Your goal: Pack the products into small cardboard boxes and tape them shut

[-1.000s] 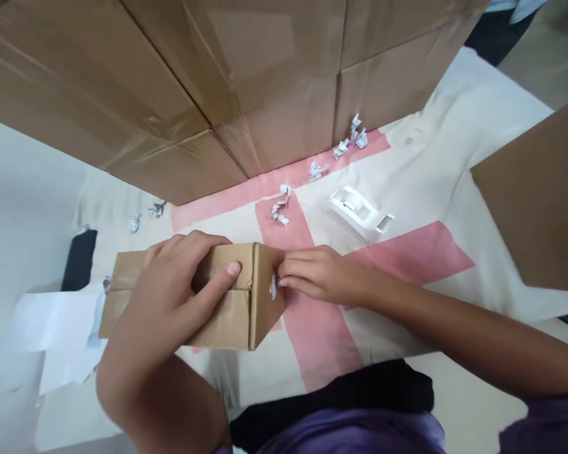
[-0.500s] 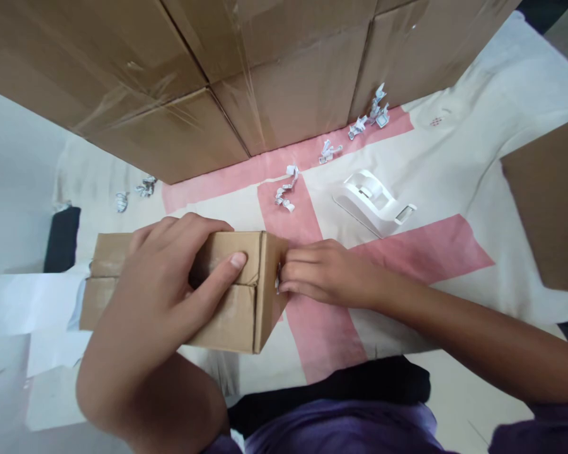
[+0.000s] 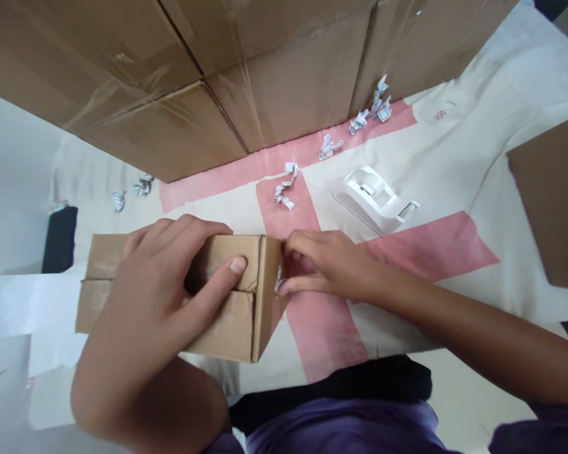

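Big boxes (image 3: 293, 88) stand behind; your left hand (image 3: 165, 287) holds the long sideways box (image 3: 224, 321), your half-spread right hand (image 3: 329, 261) touching its right end.

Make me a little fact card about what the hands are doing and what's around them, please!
Left hand: wrapped over the small cardboard box, holding it
Right hand: at the box's end, thumb by a crumpled piece; hard to tell if it's pinched
Tape dispenser: white, lying beyond the right hand
White crumpled bits: scattered, some near the big boxes
Big boxes: brown, side by side at the back
Cloth: cream and pink, under the dispenser
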The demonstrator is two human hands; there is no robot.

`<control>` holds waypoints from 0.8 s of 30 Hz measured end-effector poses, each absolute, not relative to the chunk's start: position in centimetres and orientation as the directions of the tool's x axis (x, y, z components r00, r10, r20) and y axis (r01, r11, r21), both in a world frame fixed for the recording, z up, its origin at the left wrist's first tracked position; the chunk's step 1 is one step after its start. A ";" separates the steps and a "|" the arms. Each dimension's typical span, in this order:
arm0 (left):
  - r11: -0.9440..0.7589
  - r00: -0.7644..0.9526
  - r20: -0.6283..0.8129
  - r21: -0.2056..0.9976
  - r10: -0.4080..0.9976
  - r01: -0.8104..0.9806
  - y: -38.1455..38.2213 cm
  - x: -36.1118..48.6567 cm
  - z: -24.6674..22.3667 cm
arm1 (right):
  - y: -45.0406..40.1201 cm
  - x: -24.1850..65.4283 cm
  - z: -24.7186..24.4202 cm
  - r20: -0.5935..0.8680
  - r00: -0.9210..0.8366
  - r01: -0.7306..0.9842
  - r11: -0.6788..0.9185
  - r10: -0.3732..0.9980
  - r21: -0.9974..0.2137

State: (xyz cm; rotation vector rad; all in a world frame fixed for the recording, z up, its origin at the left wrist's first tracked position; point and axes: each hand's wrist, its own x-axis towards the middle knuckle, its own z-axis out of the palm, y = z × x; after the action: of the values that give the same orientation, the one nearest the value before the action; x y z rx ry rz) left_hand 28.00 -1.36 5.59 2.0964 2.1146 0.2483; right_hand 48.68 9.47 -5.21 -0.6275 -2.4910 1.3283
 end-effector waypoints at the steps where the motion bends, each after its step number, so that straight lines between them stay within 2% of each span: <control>1: 0.007 -0.010 0.011 0.225 1.000 0.974 -1.4 28.0 5.6 | 9.5 48.5 -5.2 0.001 -0.875 0.271 0.492 0.485 -0.827; 5: -0.001 -0.003 0.017 0.233 1.000 0.972 -1.3 28.1 5.5 | 9.8 48.0 -5.4 -0.019 -0.865 0.323 0.527 0.502 -0.786; 7: 0.002 -0.005 0.012 0.234 1.000 0.972 -1.2 28.1 5.6 | 10.1 48.1 -5.6 0.026 -0.852 0.310 0.545 0.523 -0.779; 14: 0.028 -0.023 -0.024 0.222 0.999 0.975 -1.4 28.1 5.9 | 12.4 50.6 -5.1 0.384 -0.739 0.099 0.653 0.553 -0.751; 17: 0.029 -0.023 -0.028 0.222 0.999 0.975 -1.5 28.1 5.8 | 12.3 51.2 -4.8 0.451 -0.749 0.053 0.722 0.486 -0.690; 21: 0.013 -0.010 -0.014 0.217 1.000 0.976 -1.6 27.7 5.6 | 11.4 51.0 -4.8 0.462 -0.808 0.007 0.791 0.365 -0.612; 24: -0.005 0.006 -0.001 0.207 1.000 0.978 -1.6 26.8 4.9 | 11.0 50.9 -4.8 0.477 -0.811 0.023 0.833 0.339 -0.553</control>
State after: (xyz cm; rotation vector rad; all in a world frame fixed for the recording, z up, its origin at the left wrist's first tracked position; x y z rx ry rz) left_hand 26.80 -1.60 4.91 2.1166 2.1048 0.2196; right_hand 50.92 11.02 -4.78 -0.2652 -2.4315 0.7241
